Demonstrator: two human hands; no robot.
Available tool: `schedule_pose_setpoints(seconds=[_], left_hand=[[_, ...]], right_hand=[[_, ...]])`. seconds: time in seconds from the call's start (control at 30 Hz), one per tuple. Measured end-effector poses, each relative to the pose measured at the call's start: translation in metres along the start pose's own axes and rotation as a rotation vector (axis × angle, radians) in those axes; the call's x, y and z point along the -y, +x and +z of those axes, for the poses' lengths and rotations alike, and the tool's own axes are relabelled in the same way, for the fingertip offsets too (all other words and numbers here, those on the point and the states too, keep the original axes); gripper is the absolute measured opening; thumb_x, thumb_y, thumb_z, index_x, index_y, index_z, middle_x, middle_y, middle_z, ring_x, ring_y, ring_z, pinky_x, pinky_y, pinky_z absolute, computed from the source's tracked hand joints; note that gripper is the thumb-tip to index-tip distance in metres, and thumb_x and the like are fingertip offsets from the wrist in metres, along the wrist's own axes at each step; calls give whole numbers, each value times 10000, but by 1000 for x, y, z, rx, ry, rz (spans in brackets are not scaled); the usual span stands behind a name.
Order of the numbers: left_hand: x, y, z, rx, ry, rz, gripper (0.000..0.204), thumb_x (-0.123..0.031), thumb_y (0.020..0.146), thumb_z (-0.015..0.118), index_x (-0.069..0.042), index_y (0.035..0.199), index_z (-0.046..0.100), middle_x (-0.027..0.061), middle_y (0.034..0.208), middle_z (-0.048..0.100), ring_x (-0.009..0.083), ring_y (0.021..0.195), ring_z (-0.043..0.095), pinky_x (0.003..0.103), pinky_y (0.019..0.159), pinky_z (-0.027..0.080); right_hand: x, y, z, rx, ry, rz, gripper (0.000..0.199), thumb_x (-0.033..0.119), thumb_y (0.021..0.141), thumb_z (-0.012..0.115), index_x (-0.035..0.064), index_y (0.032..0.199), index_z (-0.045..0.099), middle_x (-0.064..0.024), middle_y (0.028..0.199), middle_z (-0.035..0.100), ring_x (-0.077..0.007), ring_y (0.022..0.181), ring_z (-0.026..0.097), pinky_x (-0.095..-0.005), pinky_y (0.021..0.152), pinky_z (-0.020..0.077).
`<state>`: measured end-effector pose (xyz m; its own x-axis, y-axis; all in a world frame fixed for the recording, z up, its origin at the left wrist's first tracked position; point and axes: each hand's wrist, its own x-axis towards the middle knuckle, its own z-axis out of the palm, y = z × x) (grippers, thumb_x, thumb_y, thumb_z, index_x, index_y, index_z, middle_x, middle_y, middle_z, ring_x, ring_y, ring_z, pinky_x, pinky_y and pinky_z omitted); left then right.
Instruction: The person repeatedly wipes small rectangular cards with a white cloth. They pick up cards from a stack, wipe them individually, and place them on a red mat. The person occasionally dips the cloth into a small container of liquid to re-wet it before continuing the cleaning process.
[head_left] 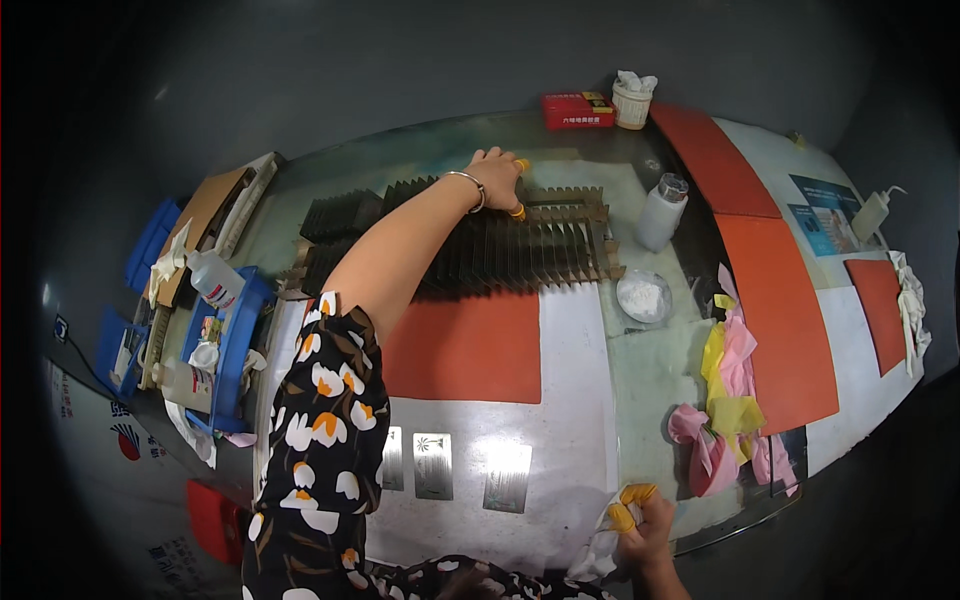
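Across the desk, three metal plates (433, 465) lay near its front edge. My left hand (495, 178) pinched one plate in the slotted rack (520, 250), many slots filled; my right hand (640, 520) gripped a white cloth (603, 545).

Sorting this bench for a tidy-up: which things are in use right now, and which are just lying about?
In use: left hand on the slotted rack; right hand holding a white cloth; metal plates.

Lying about: white bottle, powder dish, red box, pink and yellow cloths.
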<state>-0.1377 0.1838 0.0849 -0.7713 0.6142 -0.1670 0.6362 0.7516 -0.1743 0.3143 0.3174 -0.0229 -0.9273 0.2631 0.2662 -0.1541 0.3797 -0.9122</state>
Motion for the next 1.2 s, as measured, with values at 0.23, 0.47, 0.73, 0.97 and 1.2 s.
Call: schedule_pose_setpoints(seconds=[0.23,0.47,0.73,0.97,1.2], left_hand=[[-8,6,-2,-4,3,47,763,-328,628,695,18,1251,420,167,1253,450,309,1168,399,391,958,345],[6,-47,-22,-445,-291,136,518,-197,742,636,37,1176,481,199,1183,503,302,1148,457,340,956,373],[-116,-293,54,-40,-502,492,929,-468,571,769,16,1260,375,224,1235,406,345,1157,387,424,988,277],[-146,-329,91,22,-587,316,923,-288,571,762,1,1312,294,195,1186,351,335,1126,339,441,978,257],[-149,-327,86,-92,-476,422,809,-357,580,718,100,1178,422,205,1107,430,312,1038,406,374,881,325]], right_hand=[[7,5,1,5,-16,-6,162,65,726,678,1,814,559,-76,641,583,-138,516,550,-264,493,441],[10,6,4,-4,99,137,133,58,763,653,7,817,544,-73,652,586,-111,547,546,-244,514,441],[8,1,9,-5,101,208,145,72,773,651,11,794,521,-57,639,581,-92,552,543,-239,524,440],[7,2,13,16,203,207,144,83,783,647,2,796,528,-58,645,586,-90,554,550,-244,513,438],[9,2,11,31,134,121,100,49,797,613,8,797,522,-12,626,544,-49,541,488,-206,489,399]])
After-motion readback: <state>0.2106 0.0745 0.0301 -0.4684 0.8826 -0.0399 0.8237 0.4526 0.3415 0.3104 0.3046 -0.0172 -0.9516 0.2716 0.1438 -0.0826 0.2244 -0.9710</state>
